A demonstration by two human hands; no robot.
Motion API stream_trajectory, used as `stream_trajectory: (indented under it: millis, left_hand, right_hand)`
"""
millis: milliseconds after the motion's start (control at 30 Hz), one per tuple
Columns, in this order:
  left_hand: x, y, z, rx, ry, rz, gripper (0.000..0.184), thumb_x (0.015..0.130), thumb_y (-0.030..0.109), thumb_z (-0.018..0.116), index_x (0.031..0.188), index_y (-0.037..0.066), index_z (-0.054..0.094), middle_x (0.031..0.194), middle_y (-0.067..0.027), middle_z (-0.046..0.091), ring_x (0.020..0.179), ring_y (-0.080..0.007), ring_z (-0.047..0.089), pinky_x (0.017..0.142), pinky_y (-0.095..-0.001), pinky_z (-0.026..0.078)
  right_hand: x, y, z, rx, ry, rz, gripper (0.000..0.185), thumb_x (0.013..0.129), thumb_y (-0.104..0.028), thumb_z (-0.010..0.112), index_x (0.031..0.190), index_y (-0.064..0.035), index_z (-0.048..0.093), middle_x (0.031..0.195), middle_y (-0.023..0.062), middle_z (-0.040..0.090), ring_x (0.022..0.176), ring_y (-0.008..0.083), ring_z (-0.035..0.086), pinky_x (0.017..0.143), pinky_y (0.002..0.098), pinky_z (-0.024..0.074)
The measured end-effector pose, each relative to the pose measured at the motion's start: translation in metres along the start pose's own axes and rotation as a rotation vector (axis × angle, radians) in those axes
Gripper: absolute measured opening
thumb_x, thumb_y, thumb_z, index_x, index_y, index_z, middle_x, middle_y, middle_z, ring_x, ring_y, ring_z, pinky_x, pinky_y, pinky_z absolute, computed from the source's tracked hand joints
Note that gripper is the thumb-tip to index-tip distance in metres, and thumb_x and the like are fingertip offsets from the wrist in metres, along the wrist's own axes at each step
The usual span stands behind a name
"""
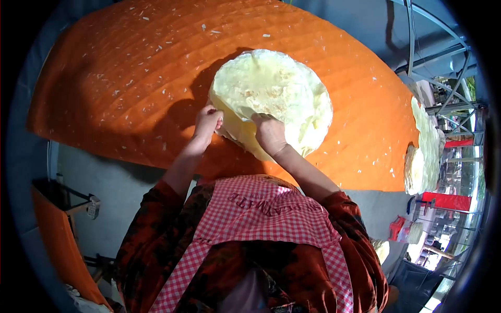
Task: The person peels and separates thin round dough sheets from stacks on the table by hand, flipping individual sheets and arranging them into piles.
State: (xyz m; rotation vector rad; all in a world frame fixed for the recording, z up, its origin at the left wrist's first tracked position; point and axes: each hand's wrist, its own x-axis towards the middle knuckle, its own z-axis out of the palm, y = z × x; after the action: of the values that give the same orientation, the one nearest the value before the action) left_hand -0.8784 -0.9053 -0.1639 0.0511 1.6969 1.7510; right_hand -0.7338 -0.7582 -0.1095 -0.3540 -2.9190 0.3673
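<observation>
Left of the left hand (pixel 210 122), the orange cloth (pixel 120 78) spreads away, dotted with small pale flakes. The left hand is at the near-left rim of the pile of thin pale sheets (pixel 276 83); the pile lies ahead of this hand and mostly to its right. Its fingers are curled in and its thumb is pressed to them, apparently pinching the rim; how many layers lie between them I cannot tell.

The pile is roughly round, with no marked long axis, its edges loose and wavy. It reaches both hands at once, so neither is clearly the nearer, though the left sits at the rim and the right is in over the near part.

The right hand (pixel 270 134) is just beside the left, to its right, with a short stretch of pale sheet between. Its fingers are folded down, knuckles up, and seem to pinch a turned-up lip of the sheet; the fingertips themselves are hidden. Most of the pile lies ahead of this hand, and a crumpled side falls to its right.

Further right, well apart from the right hand, more pale sheets (pixel 415 169) lie at the cloth's far right end.
</observation>
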Motion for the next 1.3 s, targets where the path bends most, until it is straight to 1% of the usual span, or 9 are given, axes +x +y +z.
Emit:
stream_trajectory:
  millis: [100, 400, 433, 533, 600, 733, 833, 1067, 1300]
  left_hand:
    - [0.005, -0.003, 0.002, 0.025, -0.031, 0.058, 0.012, 0.085, 0.011, 0.057, 0.076, 0.005, 0.052, 0.068, -0.0001, 0.052, 0.060, -0.0085, 0.050, 0.053, -0.0240, 0.043]
    - [-0.005, 0.010, 0.013, -0.331, -0.098, -0.169, 0.020, 0.090, 0.019, 0.050, 0.105, 0.006, 0.052, 0.098, -0.0098, 0.058, 0.087, -0.0232, 0.060, 0.077, -0.0395, 0.054]
    - [-0.003, 0.008, 0.013, -0.412, -0.165, -0.173, 0.021, 0.090, 0.020, 0.051, 0.105, 0.005, 0.052, 0.100, -0.0115, 0.058, 0.090, -0.0248, 0.060, 0.080, -0.0410, 0.054]
    - [0.002, 0.002, 0.006, -0.571, -0.259, -0.133, 0.026, 0.090, 0.021, 0.053, 0.106, 0.000, 0.051, 0.104, -0.0148, 0.058, 0.093, -0.0274, 0.060, 0.084, -0.0431, 0.053]
    - [-0.001, 0.002, -0.007, -0.549, -0.184, -0.038, 0.032, 0.090, 0.022, 0.056, 0.108, -0.004, 0.049, 0.102, -0.0145, 0.059, 0.090, -0.0260, 0.062, 0.081, -0.0411, 0.055]
    - [0.001, -0.012, -0.018, -0.493, -0.040, -0.087, 0.021, 0.090, 0.014, 0.055, 0.103, -0.002, 0.050, 0.100, -0.0161, 0.059, 0.090, -0.0262, 0.062, 0.080, -0.0366, 0.055]
    - [-0.022, -0.014, 0.005, -0.452, -0.117, -0.067, 0.019, 0.090, 0.011, 0.054, 0.106, 0.002, 0.050, 0.107, -0.0176, 0.058, 0.098, -0.0287, 0.060, 0.088, -0.0395, 0.051]
    - [-0.039, -0.022, 0.041, -0.256, -0.122, 0.021, 0.026, 0.090, 0.008, 0.055, 0.114, 0.000, 0.047, 0.106, -0.0121, 0.053, 0.094, -0.0206, 0.058, 0.085, -0.0348, 0.052]
    - [-0.048, 0.002, 0.069, -0.102, -0.114, -0.065, 0.036, 0.090, 0.009, 0.055, 0.119, -0.002, 0.039, 0.108, -0.0148, 0.048, 0.092, -0.0259, 0.058, 0.080, -0.0368, 0.056]
  right_hand:
    - [-0.002, -0.005, 0.019, -0.050, -0.019, -0.056, 0.030, 0.070, 0.000, 0.052, 0.099, -0.0038, 0.056, 0.096, 0.0162, 0.063, 0.086, 0.0311, 0.061, 0.070, 0.0373, 0.0520]
    - [-0.011, -0.027, 0.019, -0.008, 0.051, -0.004, 0.062, 0.076, -0.038, 0.067, 0.122, -0.0008, 0.050, 0.128, 0.0168, 0.048, 0.117, 0.0325, 0.048, 0.090, 0.0457, 0.0429]
    - [-0.005, -0.027, 0.024, 0.051, 0.182, 0.040, 0.056, 0.074, -0.035, 0.068, 0.117, -0.0014, 0.055, 0.116, 0.0187, 0.057, 0.106, 0.0333, 0.056, 0.083, 0.0441, 0.0477]
    - [0.025, 0.051, 0.048, 0.076, -0.024, 0.161, 0.024, 0.075, -0.022, 0.062, 0.089, -0.0027, 0.068, 0.077, 0.0213, 0.064, 0.068, 0.0365, 0.064, 0.064, 0.0449, 0.0516]
    - [0.077, 0.110, -0.010, 0.191, 0.020, 0.194, 0.022, 0.078, -0.017, 0.055, 0.078, 0.0002, 0.067, 0.074, 0.0233, 0.064, 0.069, 0.0371, 0.064, 0.063, 0.0471, 0.0488]
    - [0.098, 0.057, -0.190, -0.064, 0.318, -0.036, 0.017, 0.076, -0.012, 0.054, 0.084, -0.0064, 0.068, 0.073, 0.0205, 0.063, 0.066, 0.0349, 0.062, 0.059, 0.0442, 0.0495]
    - [0.063, 0.035, -0.183, -0.270, 0.291, -0.155, 0.021, 0.072, -0.007, 0.054, 0.087, -0.0088, 0.068, 0.072, 0.0169, 0.063, 0.063, 0.0319, 0.063, 0.057, 0.0412, 0.0501]
    - [-0.057, 0.103, 0.017, -0.003, 0.157, -0.065, 0.028, 0.073, -0.003, 0.049, 0.093, -0.0089, 0.069, 0.089, 0.0131, 0.068, 0.075, 0.0299, 0.066, 0.067, 0.0378, 0.0535]
    - [-0.047, 0.102, -0.019, 0.103, 0.027, 0.115, 0.037, 0.073, -0.004, 0.049, 0.104, -0.0128, 0.068, 0.086, 0.0185, 0.065, 0.074, 0.0356, 0.063, 0.066, 0.0427, 0.0516]
